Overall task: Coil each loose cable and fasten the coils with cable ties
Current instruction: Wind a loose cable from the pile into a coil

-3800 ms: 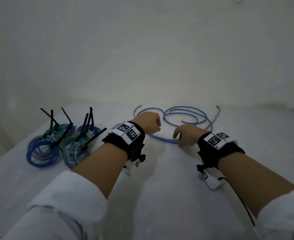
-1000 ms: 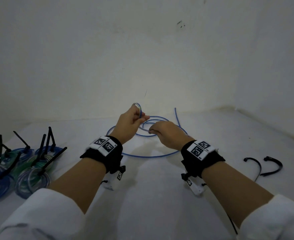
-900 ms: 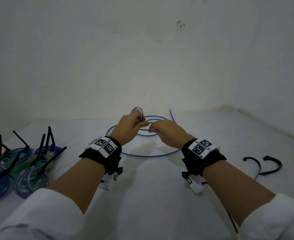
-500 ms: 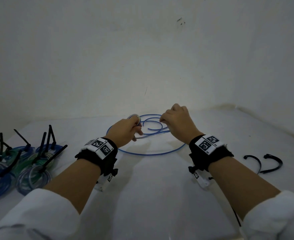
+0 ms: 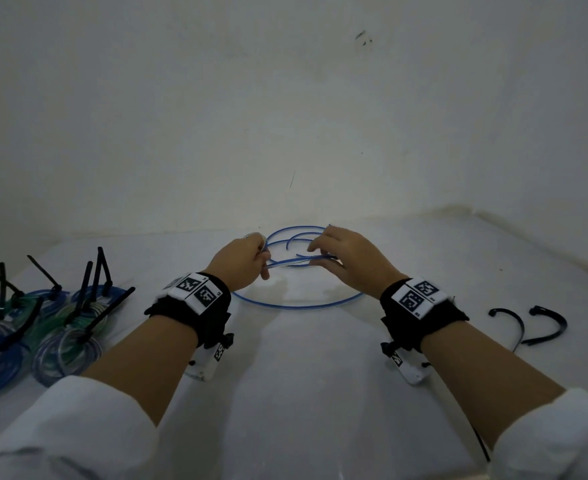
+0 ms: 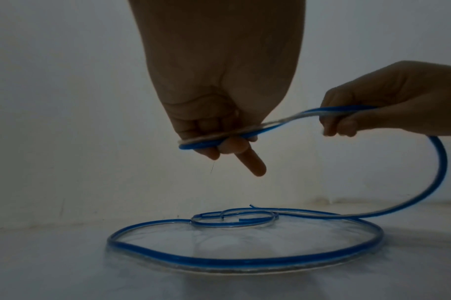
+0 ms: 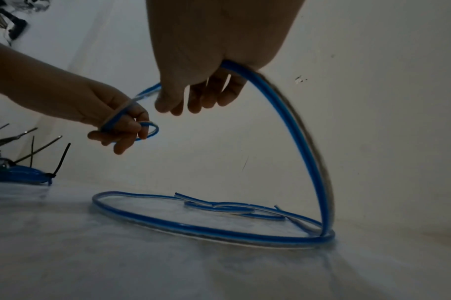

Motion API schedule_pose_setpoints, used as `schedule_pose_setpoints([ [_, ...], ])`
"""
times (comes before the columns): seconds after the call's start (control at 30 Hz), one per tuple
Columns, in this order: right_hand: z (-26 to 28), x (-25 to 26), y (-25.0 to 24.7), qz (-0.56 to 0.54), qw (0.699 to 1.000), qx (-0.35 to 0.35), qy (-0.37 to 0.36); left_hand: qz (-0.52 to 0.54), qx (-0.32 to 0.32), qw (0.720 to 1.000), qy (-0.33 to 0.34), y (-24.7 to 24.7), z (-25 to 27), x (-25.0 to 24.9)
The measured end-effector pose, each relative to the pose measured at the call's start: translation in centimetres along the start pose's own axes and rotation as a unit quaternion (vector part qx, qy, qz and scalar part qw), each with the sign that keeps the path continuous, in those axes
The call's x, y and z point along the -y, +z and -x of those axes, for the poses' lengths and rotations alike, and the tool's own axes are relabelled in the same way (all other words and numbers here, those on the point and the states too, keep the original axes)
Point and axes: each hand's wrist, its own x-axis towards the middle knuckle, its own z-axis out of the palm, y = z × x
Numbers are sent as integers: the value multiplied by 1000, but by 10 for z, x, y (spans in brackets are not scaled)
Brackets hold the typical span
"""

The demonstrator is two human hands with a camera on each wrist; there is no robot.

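Note:
A loose blue cable (image 5: 299, 308) lies in a wide loop on the white table (image 5: 303, 393), with smaller curls and its free ends inside the loop. My left hand (image 5: 247, 261) is raised above the loop and grips a small coil of the cable wound round its fingers (image 6: 206, 143). My right hand (image 5: 334, 254) holds the same cable a short way to the right, fingers curled over the strand (image 7: 244, 73). From there the strand drops in a long arc to the table (image 7: 316, 162).
Several finished blue and green coils (image 5: 43, 327) with black tie tails sticking up lie at the left. Two loose black cable ties (image 5: 514, 323) lie on the table at the right. A white wall stands close behind the loop.
My right hand has moved right and away from the left hand, drawing out a stretch of cable between them. The left hand has sunk a little, still holding its small coil.

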Motion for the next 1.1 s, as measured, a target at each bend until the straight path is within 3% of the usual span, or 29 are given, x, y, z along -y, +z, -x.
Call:
schedule_pose_setpoints([
  [0.1, -1, 3, -4, -38, 999, -5, 30, 3, -4, 1000, -19, -2, -2, 2],
  [0.17, -3, 4, -6, -41, 999, -23, 10, -1, -20, 999, -37, -4, -2, 5],
  [0.3, -5, 0, -3, 86, 995, -39, -23, 1, -34, 998, -55, -4, -3, 6],
  [0.43, -3, 2, 6, 155, 983, -21, 100, 63, -15, 997, -28, -2, -3, -6],
  [0.5, -4, 1, 9, 144, 981, -19, 132, 102, -6, 995, -11, -2, -1, -12],
  [0.63, -1, 2, 6, 90, 989, 30, 109, 123, 15, 992, 22, -3, 3, -18],
  [0.77, 0, -1, 4, 42, 990, 38, 129, 163, 31, 985, 36, 0, 6, -21],
  [0.93, -1, -6, 7, -18, 991, 24, 129, 305, 20, 952, 26, -2, 3, -22],
  [1.1, -5, -8, 4, -64, 991, 15, 121, 327, 13, 945, 11, -8, 5, -24],
])
